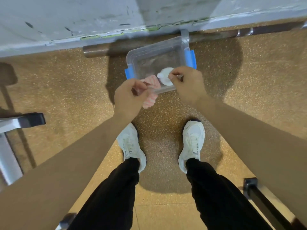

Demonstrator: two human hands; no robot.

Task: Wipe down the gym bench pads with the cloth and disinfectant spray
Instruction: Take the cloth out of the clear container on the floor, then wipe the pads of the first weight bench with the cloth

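Cloth [149, 101], pink with pale stripes and bunched up, hangs over the near rim of a clear plastic box [154, 50]. Part of it lies inside the box and part dangles outside, below the person's left hand [131, 97]. A white spray bottle [166, 75] stands in the near end of the box, just beside the cloth; it is seen from straight above, so only its round top and nozzle show.

The left hand curls around the near rim where the cloth drapes, and its fingers cover that part of the fabric. The right hand [187, 83] pinches the same rim next to the bottle, though I cannot tell whether it touches the bottle too.

Blue clips [190, 58] sit on the sides of the box. Below are white shoes [192, 143] and black trousers [116, 188] on a speckled tan floor [66, 80]. A brown bar [98, 50] runs along the foot of the scuffed wall [66, 17]. A metal frame [10, 146] is cut off at the left edge.
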